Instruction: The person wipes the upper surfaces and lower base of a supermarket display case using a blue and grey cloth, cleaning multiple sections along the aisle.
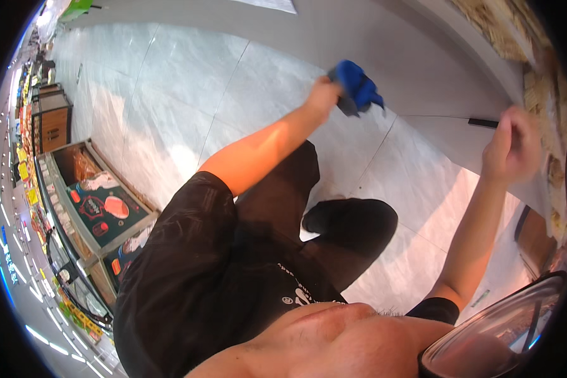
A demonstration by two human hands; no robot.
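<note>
My left hand grips a crumpled blue and dark grey cloth item at one end. Its far end hangs in loose points, and blur hides whether it is a rag or a glove. Behind it lie the grey marbled floor tiles and the lower edge of a grey panel. At the right, my right hand is raised and blurred, with its fingers curled and a gap by the thumb. Nothing shows in it. A black bar-shaped handle on the panel appears just left of this hand.
Rough tan material lines the right rim. At left stands a wooden display case with dark printed panels, and beyond it a brown wooden cabinet. My bent knee is below my hands. Eyeglasses fill the lower right.
</note>
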